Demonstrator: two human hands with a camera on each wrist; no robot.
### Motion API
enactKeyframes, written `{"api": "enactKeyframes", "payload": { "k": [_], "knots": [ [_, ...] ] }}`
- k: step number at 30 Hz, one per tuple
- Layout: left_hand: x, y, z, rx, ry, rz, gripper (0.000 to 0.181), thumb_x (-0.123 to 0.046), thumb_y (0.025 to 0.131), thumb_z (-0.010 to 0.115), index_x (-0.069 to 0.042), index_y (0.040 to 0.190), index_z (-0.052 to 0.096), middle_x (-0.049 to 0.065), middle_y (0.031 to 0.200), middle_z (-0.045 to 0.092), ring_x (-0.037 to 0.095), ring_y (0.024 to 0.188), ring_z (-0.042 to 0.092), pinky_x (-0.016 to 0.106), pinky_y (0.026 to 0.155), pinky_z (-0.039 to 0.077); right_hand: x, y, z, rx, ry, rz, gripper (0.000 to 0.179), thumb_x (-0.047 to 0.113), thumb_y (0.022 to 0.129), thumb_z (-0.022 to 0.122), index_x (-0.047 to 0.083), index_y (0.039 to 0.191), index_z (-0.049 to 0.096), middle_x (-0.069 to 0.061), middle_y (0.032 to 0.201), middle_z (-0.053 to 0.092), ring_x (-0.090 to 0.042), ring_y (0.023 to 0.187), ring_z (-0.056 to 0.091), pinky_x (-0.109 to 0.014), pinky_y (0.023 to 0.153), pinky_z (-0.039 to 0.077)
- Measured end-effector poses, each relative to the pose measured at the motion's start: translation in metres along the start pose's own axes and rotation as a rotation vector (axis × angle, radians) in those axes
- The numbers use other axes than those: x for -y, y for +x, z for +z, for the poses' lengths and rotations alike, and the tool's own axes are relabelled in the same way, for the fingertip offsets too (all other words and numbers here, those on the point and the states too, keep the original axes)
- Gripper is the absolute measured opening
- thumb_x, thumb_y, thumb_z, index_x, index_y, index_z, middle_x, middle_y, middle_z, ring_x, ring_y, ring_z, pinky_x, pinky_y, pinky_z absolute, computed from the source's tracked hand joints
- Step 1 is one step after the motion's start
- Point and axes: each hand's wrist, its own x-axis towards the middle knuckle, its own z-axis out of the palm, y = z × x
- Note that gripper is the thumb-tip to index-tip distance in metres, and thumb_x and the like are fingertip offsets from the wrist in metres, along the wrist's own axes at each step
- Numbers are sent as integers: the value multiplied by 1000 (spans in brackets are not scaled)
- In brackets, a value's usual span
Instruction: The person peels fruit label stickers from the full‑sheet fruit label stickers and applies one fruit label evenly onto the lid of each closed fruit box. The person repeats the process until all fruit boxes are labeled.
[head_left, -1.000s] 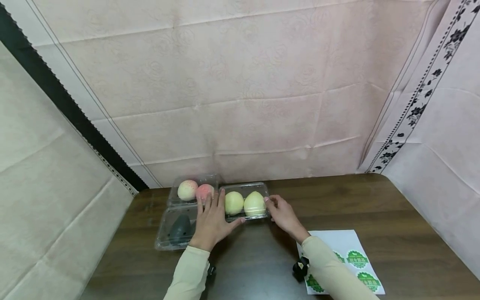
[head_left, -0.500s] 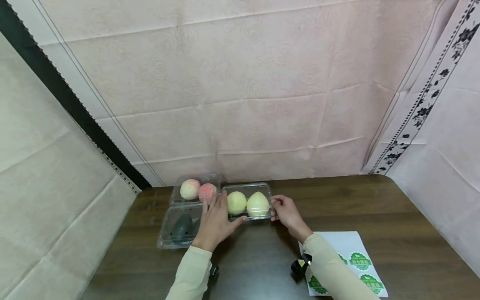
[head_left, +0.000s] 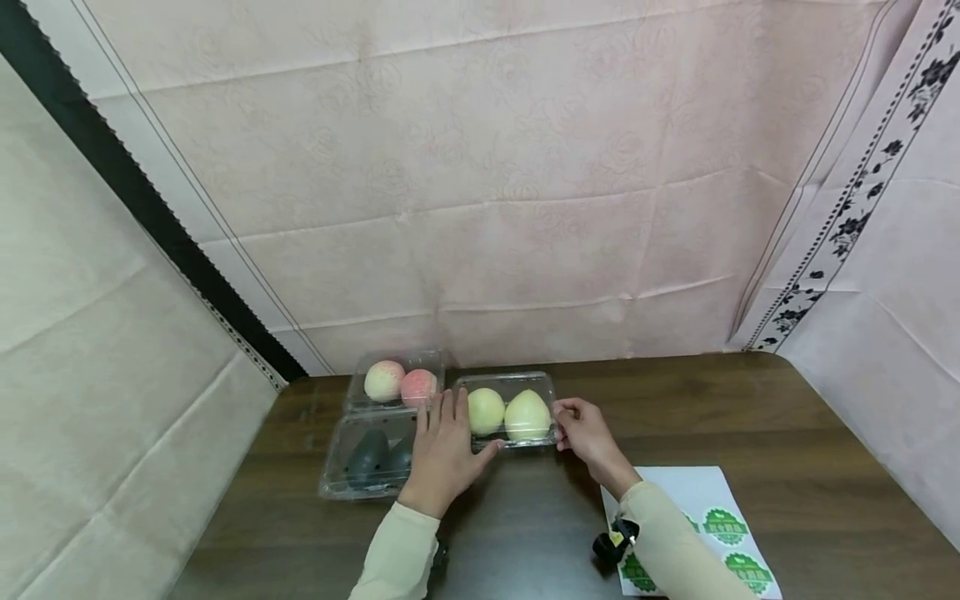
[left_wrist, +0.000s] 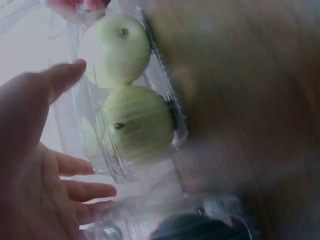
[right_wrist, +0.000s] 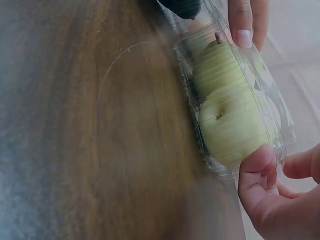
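Note:
A clear plastic fruit box (head_left: 480, 442) with a lid holds two pale yellow-green pears (head_left: 528, 417). My right hand (head_left: 591, 435) pinches the right end of this box between thumb and finger. At the box's left end is my left hand (head_left: 444, 462), fingers straight and thumb spread along the front side. In the left wrist view the left fingers (left_wrist: 90, 191) lie by the box's end, near the pears (left_wrist: 137, 122). The right thumb (right_wrist: 260, 162) presses on the box's end in the right wrist view. Whether the left fingertips touch the plastic is hard to tell.
Left of the left hand stands a clear box with dark green oval fruits (head_left: 367, 458). Behind it another clear box holds two pinkish peaches (head_left: 384, 381). A white sheet of green round stickers (head_left: 725, 527) lies partly under the right forearm. Light cloth (head_left: 480, 208) hangs behind the wooden table (head_left: 675, 408).
The pear box has shifted slightly right, away from the peach box, with both hands moving along. The whole head view has also drifted a little.

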Motion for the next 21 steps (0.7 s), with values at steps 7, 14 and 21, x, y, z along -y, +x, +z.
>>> {"api": "enactKeyframes", "payload": {
  "k": [7, 14, 21],
  "knots": [
    [-22, -9, -14, -54, -504, -111, 69, -43, 90, 72, -7, 143, 49, 15, 145, 49, 33, 133, 46, 53, 108, 40, -2, -3, -6, -7, 25, 1, 26, 9, 105, 46, -9, 124, 53, -9, 81, 52, -14, 63, 51, -24, 54, 52],
    [-33, -12, -13, -73, -773, -283, 71, -37, 90, 72, -8, 147, 43, 16, 148, 45, 35, 135, 44, 57, 106, 40, -1, -8, -13, -7, 7, 12, 28, 8, 105, 46, -9, 126, 51, -12, 84, 52, -15, 63, 50, -26, 54, 53],
    [-38, -15, 1, -87, -888, -395, 85, -42, 88, 74, -4, 152, 33, 22, 154, 36, 40, 142, 34, 61, 111, 32, -3, -9, -18, -11, 3, 15, 28, 10, 105, 46, -9, 126, 52, -14, 88, 53, -15, 65, 51, -25, 55, 54]
  ]
}}
